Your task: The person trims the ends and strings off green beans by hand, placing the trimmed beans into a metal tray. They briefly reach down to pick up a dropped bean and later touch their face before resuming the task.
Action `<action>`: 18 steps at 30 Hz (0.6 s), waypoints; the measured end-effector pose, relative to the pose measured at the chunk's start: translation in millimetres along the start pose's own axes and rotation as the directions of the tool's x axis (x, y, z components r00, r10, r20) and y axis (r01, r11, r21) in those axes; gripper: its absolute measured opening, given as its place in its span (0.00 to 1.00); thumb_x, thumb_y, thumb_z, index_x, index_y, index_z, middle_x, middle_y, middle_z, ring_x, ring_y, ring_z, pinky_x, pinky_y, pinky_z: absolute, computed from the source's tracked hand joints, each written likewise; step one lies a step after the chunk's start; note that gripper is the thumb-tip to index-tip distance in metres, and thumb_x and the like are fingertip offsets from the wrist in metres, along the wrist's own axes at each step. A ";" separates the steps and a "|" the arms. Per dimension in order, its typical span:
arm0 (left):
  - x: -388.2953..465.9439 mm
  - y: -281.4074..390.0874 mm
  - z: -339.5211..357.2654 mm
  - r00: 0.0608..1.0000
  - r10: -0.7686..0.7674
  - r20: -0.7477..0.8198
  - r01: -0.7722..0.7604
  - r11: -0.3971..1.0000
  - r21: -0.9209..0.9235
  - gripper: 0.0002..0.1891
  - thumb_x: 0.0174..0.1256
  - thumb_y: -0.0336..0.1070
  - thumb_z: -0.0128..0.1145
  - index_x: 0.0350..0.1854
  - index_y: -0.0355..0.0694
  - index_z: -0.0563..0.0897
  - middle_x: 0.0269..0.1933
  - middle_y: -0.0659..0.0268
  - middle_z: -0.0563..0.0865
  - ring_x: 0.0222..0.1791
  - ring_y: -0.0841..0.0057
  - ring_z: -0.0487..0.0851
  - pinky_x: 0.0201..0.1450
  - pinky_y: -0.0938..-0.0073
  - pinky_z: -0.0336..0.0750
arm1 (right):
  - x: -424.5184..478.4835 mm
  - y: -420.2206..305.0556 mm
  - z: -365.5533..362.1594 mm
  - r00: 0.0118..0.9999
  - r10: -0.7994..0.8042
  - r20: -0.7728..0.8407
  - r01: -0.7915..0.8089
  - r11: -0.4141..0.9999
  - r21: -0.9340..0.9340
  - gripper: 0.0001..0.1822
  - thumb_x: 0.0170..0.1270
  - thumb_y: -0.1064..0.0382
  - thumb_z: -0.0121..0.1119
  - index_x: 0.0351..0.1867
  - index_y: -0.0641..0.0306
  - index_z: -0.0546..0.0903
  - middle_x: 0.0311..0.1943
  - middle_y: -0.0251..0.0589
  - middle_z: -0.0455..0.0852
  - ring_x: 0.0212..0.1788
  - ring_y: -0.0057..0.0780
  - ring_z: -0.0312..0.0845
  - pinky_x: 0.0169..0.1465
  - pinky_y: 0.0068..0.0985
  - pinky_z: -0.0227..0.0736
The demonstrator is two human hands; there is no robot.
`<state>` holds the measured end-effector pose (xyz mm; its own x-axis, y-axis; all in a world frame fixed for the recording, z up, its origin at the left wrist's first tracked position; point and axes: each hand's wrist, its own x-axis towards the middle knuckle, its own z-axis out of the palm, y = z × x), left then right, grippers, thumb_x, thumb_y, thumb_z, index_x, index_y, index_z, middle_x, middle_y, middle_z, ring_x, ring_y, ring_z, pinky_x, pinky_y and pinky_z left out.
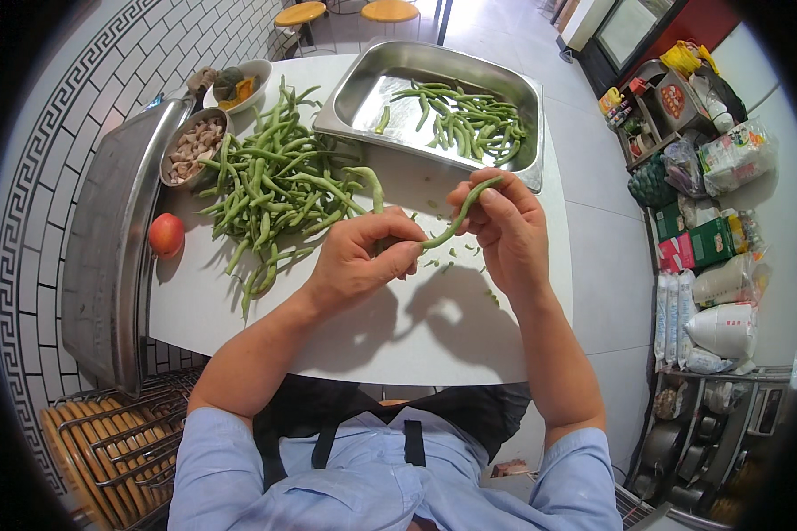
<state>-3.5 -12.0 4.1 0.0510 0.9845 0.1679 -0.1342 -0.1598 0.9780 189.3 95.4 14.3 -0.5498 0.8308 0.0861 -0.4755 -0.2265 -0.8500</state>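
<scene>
A single curved green bean (pixel 461 216) spans the gap between my two hands over the white table. My left hand (pixel 368 249) pinches its lower end between thumb and forefinger; a second, paler bean (pixel 372 182) sticks up from behind that hand. Higher up, my right hand (pixel 508 222) grips the other end with thumb and fingers. Left of my hands spreads a large heap of whole green beans (pixel 272 179). Beyond them a steel pan (pixel 372 79) holds a pile of beans (pixel 478 123) at its right side. Small green trimmings (pixel 451 252) lie scattered beneath my hands.
A bowl of garlic cloves (pixel 196 149), a white bowl (pixel 256 93) and a red round fruit (pixel 167 235) stand at the table's left. A large steel tray (pixel 113 252) leans against the tiled wall. Packed shelves (pixel 704 232) line the right; wooden stools (pixel 388 11) stand at the back.
</scene>
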 end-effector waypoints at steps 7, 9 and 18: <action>3.6 2.5 -2.7 0.980 0.201 0.003 -0.187 0.906 0.379 0.05 0.65 0.23 0.60 0.40 0.33 0.85 0.31 0.66 0.82 0.29 0.81 0.80 0.32 0.77 0.73 | 0.3 1.8 -0.4 0.999 -0.044 -0.009 0.042 0.990 -0.135 0.09 0.71 0.64 0.61 0.48 0.65 0.83 0.39 0.41 0.89 0.37 0.23 0.81 0.44 0.23 0.77; 4.7 4.1 -2.6 0.967 0.254 0.030 -0.240 0.860 0.449 0.05 0.63 0.23 0.60 0.39 0.33 0.85 0.31 0.64 0.82 0.28 0.77 0.80 0.32 0.76 0.74 | -0.4 1.6 0.3 0.999 -0.049 0.000 0.048 0.986 -0.157 0.09 0.71 0.65 0.61 0.48 0.65 0.82 0.39 0.41 0.88 0.38 0.23 0.81 0.45 0.23 0.77; 5.3 1.8 -6.8 0.953 0.294 0.076 -0.284 0.774 0.566 0.06 0.60 0.24 0.60 0.38 0.35 0.85 0.32 0.61 0.84 0.28 0.69 0.82 0.31 0.71 0.76 | -3.3 4.6 3.7 0.991 -0.124 0.040 0.130 0.967 -0.219 0.08 0.71 0.69 0.58 0.48 0.68 0.81 0.41 0.42 0.87 0.40 0.22 0.81 0.47 0.23 0.78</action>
<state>-10.2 -6.6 5.9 0.0846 0.8854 0.4571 0.4423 -0.4444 0.7790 186.4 89.7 12.0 -0.5133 0.8317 0.2118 -0.3809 0.0004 -0.9246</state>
